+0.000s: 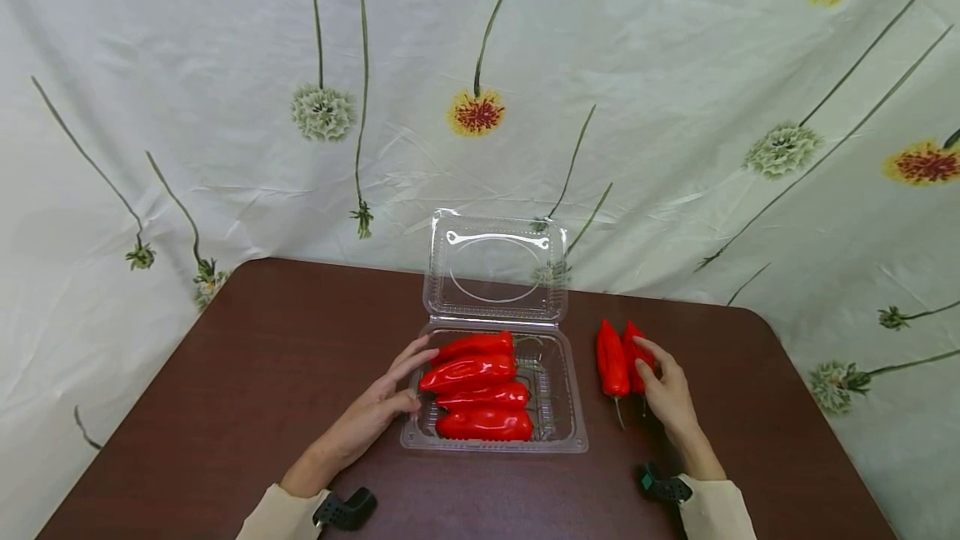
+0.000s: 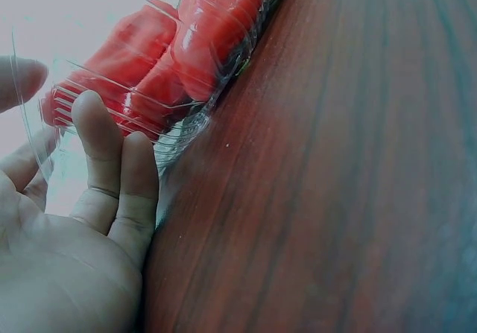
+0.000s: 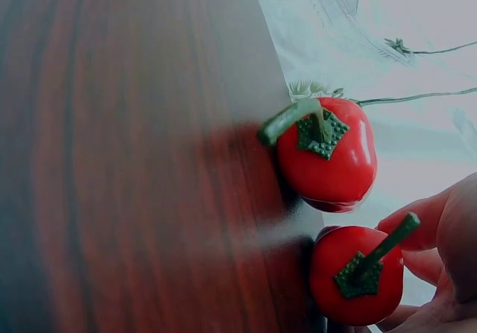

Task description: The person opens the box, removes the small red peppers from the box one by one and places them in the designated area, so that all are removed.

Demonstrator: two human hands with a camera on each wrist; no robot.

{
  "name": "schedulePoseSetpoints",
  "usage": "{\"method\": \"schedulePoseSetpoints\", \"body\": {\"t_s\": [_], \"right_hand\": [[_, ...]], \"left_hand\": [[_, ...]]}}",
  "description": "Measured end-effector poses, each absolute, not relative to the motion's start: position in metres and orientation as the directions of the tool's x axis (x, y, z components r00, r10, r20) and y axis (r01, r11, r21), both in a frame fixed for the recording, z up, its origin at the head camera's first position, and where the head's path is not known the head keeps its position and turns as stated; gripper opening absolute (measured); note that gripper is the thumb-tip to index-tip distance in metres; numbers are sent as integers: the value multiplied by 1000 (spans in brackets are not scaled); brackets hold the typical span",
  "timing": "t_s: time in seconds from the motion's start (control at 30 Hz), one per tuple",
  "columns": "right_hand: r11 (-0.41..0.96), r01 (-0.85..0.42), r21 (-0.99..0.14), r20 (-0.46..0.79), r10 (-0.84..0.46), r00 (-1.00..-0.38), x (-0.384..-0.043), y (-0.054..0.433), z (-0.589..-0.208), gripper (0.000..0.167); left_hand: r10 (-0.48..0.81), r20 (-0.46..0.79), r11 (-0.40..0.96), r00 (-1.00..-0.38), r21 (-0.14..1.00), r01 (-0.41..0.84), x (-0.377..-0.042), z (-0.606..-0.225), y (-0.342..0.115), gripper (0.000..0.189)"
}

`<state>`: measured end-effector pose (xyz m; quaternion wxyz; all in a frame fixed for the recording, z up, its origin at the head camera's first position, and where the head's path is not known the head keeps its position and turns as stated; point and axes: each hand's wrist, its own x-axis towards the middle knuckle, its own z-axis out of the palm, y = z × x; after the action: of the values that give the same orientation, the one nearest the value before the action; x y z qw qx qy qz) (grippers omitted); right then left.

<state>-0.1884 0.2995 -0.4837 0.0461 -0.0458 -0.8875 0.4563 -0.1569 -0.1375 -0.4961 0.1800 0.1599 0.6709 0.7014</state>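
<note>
A clear plastic clamshell box (image 1: pixel 570 407) stands on the table with its lid (image 1: pixel 498 269) raised at the back. Several red peppers (image 1: pixel 486 423) lie side by side in it, stems to the right. My left hand (image 1: pixel 367 415) is at the box's left side, its extended fingers (image 2: pixel 138 173) against the clear wall. To the right of the box lie two more red peppers, stems toward me. My right hand (image 1: pixel 670 394) has thumb and fingers around the right-hand pepper (image 3: pixel 354 262). The other pepper (image 1: pixel 612 361) lies just left of it.
The brown table (image 1: pixel 262 373) extends on both sides of the box. Behind it hangs a white cloth (image 1: pixel 660 65) printed with flowers. A dark band (image 1: pixel 345 509) is on my left wrist, another (image 1: pixel 662 483) on my right.
</note>
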Motion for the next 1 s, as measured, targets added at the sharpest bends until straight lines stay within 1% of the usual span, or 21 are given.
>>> {"method": "schedulePoseSetpoints", "body": {"t_s": [0.23,0.4,0.77,0.93,1.0], "right_hand": [[578,49,-815,22,116,-993,-188,299,-483,43],[579,41,-815,35,119,-992,-188,300,-484,43],[577,-26,-817,124,132,-983,-187,299,-481,41],[605,-113,-788,235,127,-963,-187,296,-476,39],[611,-131,-780,260,126,-957,-187,294,-473,38]], "left_hand": [[461,-30,-10,-887,999,-39,-156,-496,-137,68],[463,-20,-29,-886,999,-38,-157,-496,-137,68],[464,-26,-21,-886,999,-40,-157,-496,-137,68],[460,-33,-7,-887,999,-41,-157,-495,-137,68],[460,-31,-11,-887,999,-41,-158,-495,-137,68]]}}
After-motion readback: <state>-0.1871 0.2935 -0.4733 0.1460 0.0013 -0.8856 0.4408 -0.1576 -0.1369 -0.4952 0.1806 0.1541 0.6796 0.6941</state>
